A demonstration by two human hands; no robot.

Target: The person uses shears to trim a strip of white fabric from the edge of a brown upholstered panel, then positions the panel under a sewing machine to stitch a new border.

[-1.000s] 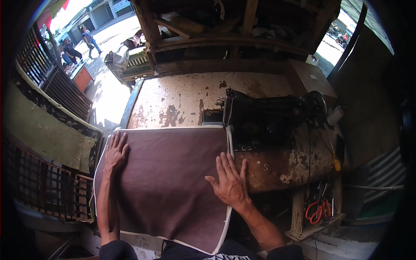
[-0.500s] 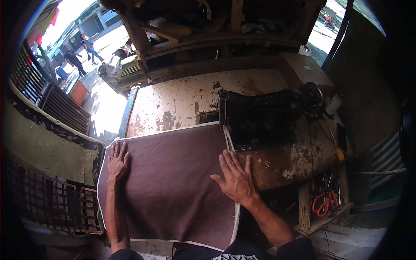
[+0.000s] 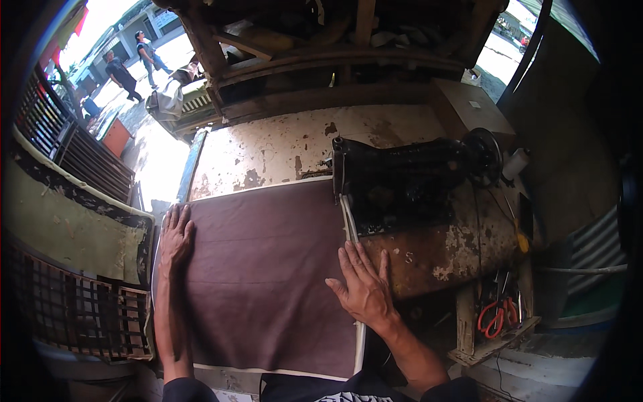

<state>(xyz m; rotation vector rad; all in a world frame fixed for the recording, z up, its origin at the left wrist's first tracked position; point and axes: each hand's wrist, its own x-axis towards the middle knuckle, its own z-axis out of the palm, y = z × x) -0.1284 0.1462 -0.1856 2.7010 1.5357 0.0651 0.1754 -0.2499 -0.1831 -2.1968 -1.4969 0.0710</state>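
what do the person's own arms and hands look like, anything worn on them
The left hand and right hand are bare, with nothing visibly worn on them. The forearms are bare too, up to dark sleeves that match the dark shirt.

A head-worn fisheye looks down over the worktable (image 3: pixel 271 149).

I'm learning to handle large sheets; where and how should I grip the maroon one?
Probably pinch the maroon sheet along its near white edge, coming from the person's side: that edge faces the body and is exposed, while the far right corner lies at the black sewing machine.
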